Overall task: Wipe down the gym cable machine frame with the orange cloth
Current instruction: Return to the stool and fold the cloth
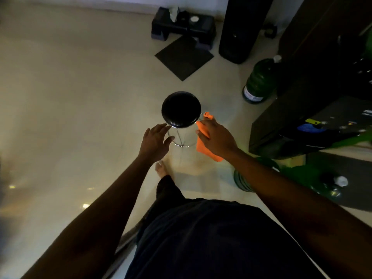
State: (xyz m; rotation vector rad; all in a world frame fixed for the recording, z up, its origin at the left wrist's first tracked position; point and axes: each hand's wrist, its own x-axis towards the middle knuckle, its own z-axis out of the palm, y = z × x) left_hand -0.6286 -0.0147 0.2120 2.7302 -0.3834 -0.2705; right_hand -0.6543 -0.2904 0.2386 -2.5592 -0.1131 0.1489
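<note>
An orange cloth (203, 140) hangs from my right hand (216, 138), which holds it just right of a round black stool seat (181, 109). The stool stands on chrome legs (179, 137) on the pale floor. My left hand (156, 140) reaches toward the near left edge of the seat with fingers spread, holding nothing; whether a fingertip touches the rim is unclear. No cable machine frame can be made out in this dim view.
A dark cabinet (314, 121) stands at the right with a green bottle (259, 81) beside it. Far back sit a black step platform (183, 27), a dark floor mat (184, 57) and a tall black cylinder (239, 31). More green bottles (314, 180) lie near right.
</note>
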